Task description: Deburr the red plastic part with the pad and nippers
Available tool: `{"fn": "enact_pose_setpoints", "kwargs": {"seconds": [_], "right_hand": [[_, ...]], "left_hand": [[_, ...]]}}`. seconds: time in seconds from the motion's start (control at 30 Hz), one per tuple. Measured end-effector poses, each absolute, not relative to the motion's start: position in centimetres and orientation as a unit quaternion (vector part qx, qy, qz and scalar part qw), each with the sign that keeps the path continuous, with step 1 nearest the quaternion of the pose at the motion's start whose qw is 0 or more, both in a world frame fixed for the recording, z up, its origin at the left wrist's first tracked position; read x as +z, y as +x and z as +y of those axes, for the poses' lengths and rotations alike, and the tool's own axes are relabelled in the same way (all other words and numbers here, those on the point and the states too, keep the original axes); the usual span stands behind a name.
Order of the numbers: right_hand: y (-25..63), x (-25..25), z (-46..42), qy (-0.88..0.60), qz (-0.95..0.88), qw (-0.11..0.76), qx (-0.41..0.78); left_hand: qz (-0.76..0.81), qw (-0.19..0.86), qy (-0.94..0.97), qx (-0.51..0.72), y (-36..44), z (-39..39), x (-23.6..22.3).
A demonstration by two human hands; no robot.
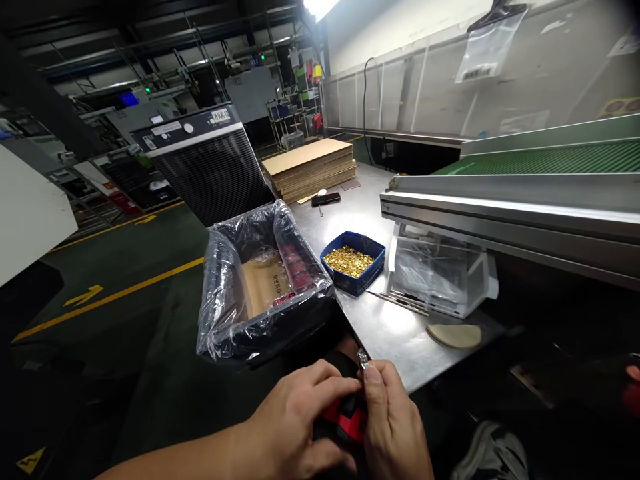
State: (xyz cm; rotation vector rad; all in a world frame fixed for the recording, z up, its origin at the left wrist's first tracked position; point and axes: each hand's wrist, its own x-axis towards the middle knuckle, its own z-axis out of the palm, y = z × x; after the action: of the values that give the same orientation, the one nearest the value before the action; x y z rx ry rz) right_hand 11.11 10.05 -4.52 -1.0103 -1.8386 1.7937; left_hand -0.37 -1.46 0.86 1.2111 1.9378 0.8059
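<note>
At the bottom centre my left hand (297,417) curls its fingers around a red-and-black object (353,423), which looks like a power tool, though most of it is hidden. Beside it, my right hand (395,423) pinches a small shiny metal piece (363,359) between thumb and fingers. The two hands nearly touch, close to the table's front edge. Ahead of them, a blue bin (356,285) full of small gold-coloured metal parts (349,260) stands on the metal table (353,217). To the left is a dark crate lined with clear plastic (220,327), with a brown paper package (260,287) inside.
A green conveyor (550,160) with a metal frame juts in from the right, above a white tray (475,293) holding plastic bags. Tweezers (400,302) and a beige pad (455,335) lie nearby. Behind are a phone (326,199), stacked cardboard (313,167) and a black grilled unit (215,170).
</note>
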Motion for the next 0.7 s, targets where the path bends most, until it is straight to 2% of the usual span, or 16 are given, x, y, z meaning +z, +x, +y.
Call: {"fn": "enact_pose_setpoints", "kwargs": {"seconds": [0.13, 0.37, 0.57, 0.7], "right_hand": [[11.4, -5.0, 12.3, -0.398, -0.584, 0.225, 0.67], [10.9, -7.5, 12.9, -0.378, -0.451, 0.219, 0.778], [10.8, -8.8, 12.2, -0.442, -0.445, 0.252, 0.737], [10.8, -7.3, 11.8, -0.464, -0.473, 0.329, 0.673]], "left_hand": [[0.764, 0.303, 0.417, 0.389, 0.0, -2.0, -0.1], [0.754, 0.26, 0.271, 0.54, 0.4, -1.7, -1.1], [0.7, 0.305, 0.322, 0.56, 0.9, -1.9, -1.6], [0.704, 0.294, 0.36, 0.536, 0.8, -1.8, -1.5]]}}
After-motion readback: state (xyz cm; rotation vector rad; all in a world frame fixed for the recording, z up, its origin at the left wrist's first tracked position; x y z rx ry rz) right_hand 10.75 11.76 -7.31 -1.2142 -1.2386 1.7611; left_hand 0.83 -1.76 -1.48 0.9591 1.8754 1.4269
